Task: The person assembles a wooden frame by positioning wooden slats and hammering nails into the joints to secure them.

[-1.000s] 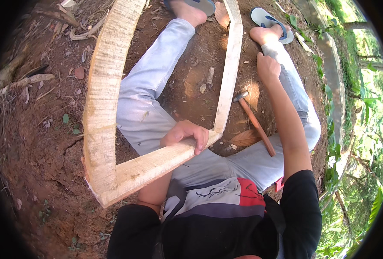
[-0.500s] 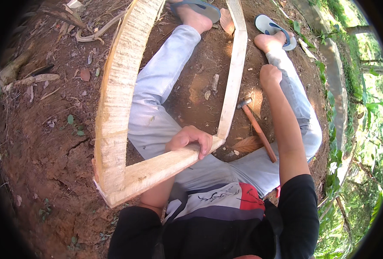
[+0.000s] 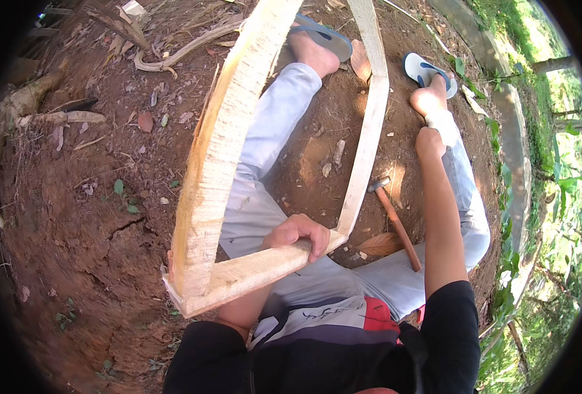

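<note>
A frame of pale, rough-sawn wooden bars (image 3: 245, 276) stands tilted between my legs. Its near crossbar lies across my lap, and two long bars run from its ends away past the upper edge. My left hand (image 3: 299, 235) is closed over that crossbar, fingers wrapped round its far side. Down beside my right shin, my right hand (image 3: 430, 143) is curled into a fist; whatever it may hold is hidden. A hammer (image 3: 400, 223) with a wooden handle and metal head lies to the right of the frame, its handle end against my right thigh.
Reddish bare soil (image 3: 100, 217) with dry leaves and wood scraps spreads around me. A brown leaf (image 3: 379, 245) lies near the hammer. Roots and sticks (image 3: 166, 65) are at the far left. Along the right runs a low ledge (image 3: 515, 131) with green plants beyond.
The frame, my hands and the ground all appear shifted right and slightly down in the picture, as the view moved. My left hand keeps its grip; my right hand stays beside the shin.
</note>
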`<state>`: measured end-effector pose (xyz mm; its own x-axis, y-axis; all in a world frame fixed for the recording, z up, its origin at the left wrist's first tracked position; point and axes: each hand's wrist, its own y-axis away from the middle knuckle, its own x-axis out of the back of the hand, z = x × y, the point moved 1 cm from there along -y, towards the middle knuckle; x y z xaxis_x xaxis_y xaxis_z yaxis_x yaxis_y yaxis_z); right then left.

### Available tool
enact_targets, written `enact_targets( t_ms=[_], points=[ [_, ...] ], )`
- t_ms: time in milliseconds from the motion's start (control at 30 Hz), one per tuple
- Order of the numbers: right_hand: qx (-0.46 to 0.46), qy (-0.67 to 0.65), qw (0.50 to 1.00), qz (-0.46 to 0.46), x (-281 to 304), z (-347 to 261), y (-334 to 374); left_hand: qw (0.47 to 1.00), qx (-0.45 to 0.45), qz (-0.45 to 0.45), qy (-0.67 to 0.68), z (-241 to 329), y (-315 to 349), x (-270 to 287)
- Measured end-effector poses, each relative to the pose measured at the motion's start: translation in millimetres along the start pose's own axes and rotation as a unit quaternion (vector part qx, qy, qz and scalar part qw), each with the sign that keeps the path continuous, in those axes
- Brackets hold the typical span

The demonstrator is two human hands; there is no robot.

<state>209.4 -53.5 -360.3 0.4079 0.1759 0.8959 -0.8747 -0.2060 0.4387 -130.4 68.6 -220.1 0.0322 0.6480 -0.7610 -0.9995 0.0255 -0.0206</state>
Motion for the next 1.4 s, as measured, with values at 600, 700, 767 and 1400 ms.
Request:
enact_targets(
  t_ms=[600, 700, 767, 1400],
  points=[
    [0.001, -0.035, 0.999, -0.007, -22.9, 29.9, -25.6, 1.0, -0.006, -0.019, -0.011, -1.0, -6.0, 0.5],
    [-0.008, -0.033, 0.999, -0.015, -27.6, 28.0, -31.0, 1.0, -0.016, -0.008, -0.008, 0.4, -6.7, -0.7],
    [0.015, -0.03, 0.999, -0.014, -27.6, 24.7, -33.0, 1.0, -0.012, -0.007, -0.011, -1.8, 3.2, 0.6],
    [0.244, -0.228, 0.937, 0.103, -94.0, 57.1, 72.1, 0.999, -0.023, 0.012, -0.024, -32.8, -0.7, 11.1]
  ],
)
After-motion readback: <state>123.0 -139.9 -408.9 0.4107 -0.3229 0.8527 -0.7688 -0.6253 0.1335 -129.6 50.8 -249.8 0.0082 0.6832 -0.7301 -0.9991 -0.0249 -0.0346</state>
